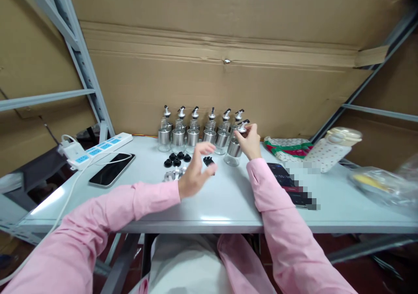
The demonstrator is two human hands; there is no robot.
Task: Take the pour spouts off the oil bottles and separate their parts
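My right hand [251,141] has its fingers closed around the top of a glass oil bottle [233,149], at its silver pourer [242,127] with a black flap. This bottle has a steel sleeve and stands or hovers at the right front of the group; I cannot tell if its base touches the table. My left hand [196,174] is slightly blurred above the table, thumb and fingers apart, holding nothing. Behind it lie several silver caps [170,176], partly hidden, several black stoppers [176,160] and some small black flaps [207,159].
More oil bottles [178,137] with pourers line the back. On the left are a power strip [103,149] with a white cable and a phone [112,170]. A second phone [284,178], a patterned cloth [287,148], a dotted tumbler [331,150] and a plastic bag [382,185] occupy the right.
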